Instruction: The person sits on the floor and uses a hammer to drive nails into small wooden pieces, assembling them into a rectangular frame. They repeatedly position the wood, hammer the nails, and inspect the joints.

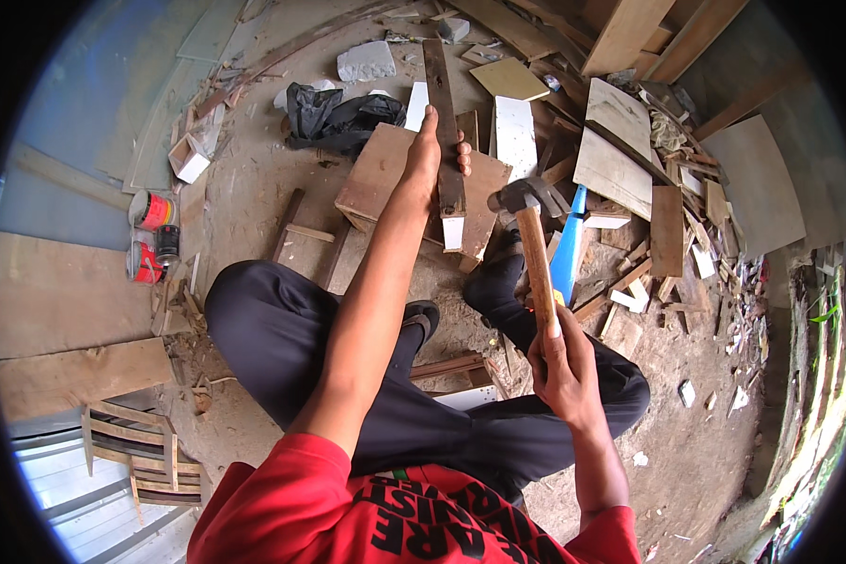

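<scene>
My left hand point(430, 155) is wrapped round a dark, narrow wooden plank point(440, 103), thumb on one side and fingers on the other. The plank stands out over a low brown wooden block point(374, 180), and its near end is pale. My right hand point(567, 368) grips the wooden handle of a claw hammer point(534, 240), its dark metal head pointing away from me. Just right of the hammer is a handsaw point(567, 252) with a blue blade, leaning by my leg; its handle is mostly hidden behind the hammer and my right hand.
Wood offcuts point(634, 291) and broken boards point(614, 155) are heaped on the right. A black plastic bag point(334, 117) lies beyond the block, near a pale concrete chunk point(367, 61). Paint cans point(147, 261) stand at left, above a slatted wooden piece point(141, 451).
</scene>
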Motion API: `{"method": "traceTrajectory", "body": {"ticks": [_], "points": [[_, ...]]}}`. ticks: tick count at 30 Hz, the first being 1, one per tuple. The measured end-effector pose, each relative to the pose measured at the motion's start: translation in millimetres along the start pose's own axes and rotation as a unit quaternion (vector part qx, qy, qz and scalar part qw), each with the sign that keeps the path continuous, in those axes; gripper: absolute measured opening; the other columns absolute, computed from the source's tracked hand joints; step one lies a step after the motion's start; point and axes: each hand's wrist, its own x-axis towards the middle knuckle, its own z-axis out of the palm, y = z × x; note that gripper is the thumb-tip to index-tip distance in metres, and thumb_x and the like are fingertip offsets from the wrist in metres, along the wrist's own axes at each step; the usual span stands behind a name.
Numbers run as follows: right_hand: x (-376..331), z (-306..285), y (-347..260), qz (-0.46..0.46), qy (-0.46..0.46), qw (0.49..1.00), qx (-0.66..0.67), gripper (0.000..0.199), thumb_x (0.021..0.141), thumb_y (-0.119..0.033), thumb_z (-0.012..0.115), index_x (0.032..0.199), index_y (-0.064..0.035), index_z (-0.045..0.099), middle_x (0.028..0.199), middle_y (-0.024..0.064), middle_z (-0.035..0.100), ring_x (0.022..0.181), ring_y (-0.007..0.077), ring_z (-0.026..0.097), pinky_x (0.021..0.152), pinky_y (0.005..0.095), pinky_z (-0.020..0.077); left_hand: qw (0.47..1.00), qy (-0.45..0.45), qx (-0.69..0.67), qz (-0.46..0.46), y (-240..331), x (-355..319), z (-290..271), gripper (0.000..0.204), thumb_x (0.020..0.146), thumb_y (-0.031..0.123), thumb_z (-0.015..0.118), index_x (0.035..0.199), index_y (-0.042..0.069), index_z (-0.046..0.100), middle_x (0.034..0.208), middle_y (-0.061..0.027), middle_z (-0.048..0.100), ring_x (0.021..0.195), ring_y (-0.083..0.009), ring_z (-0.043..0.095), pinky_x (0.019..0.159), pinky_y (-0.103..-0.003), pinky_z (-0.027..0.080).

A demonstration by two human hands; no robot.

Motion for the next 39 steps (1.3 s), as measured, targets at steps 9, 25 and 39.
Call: {"method": "traceTrajectory", "body": {"ticks": [9, 25, 39], "points": [[19.4, 5.4, -26.1, 0.010, -0.032, 0.993, -0.114, 0.042, 0.107, -0.032, 0.040, 0.107, 0.0054, 0.058, 0.064, 0.0049, 0.051, 0.061, 0.0107, 0.048, 0.058, 0.0310, 0.0428, 0.999, 0.023, 0.031, 0.016, 2.6, -0.1, 1.2, 0.065, 0.094, 0.070, 0.040, 0.088, 0.006, 0.050, 0.061, -0.0082, 0.055, 0.048, -0.0205, 0.051, 0.048, -0.034, 0.046], [14.6, 37.9, -47.9, 0.069, 0.000, 0.984, -0.164, 0.039, 0.106, -0.032, 0.043, 0.102, 0.0039, 0.057, 0.063, 0.0149, 0.055, 0.056, 0.0208, 0.053, 0.056, 0.0375, 0.0433, 0.999, 0.033, -0.001, -0.009, -1.9, -8.1, 12.9, 0.064, 0.092, 0.070, 0.046, 0.086, 0.007, 0.052, 0.058, -0.0057, 0.050, 0.047, -0.0175, 0.049, 0.047, -0.032, 0.044], [21.3, 49.8, -25.8, 0.079, 0.165, 0.973, 0.144, 0.024, 0.104, -0.026, 0.051, 0.102, -0.0027, 0.051, 0.056, -0.0031, 0.042, 0.034, 0.0048, 0.031, 0.030, 0.0220, 0.0252, 0.983, 0.115, -0.133, 0.054, -2.6, -4.1, 45.9, 0.069, 0.090, 0.076, 0.042, 0.089, 0.008, 0.047, 0.062, -0.0071, 0.049, 0.048, -0.0211, 0.046, 0.049, -0.035, 0.042]]}}
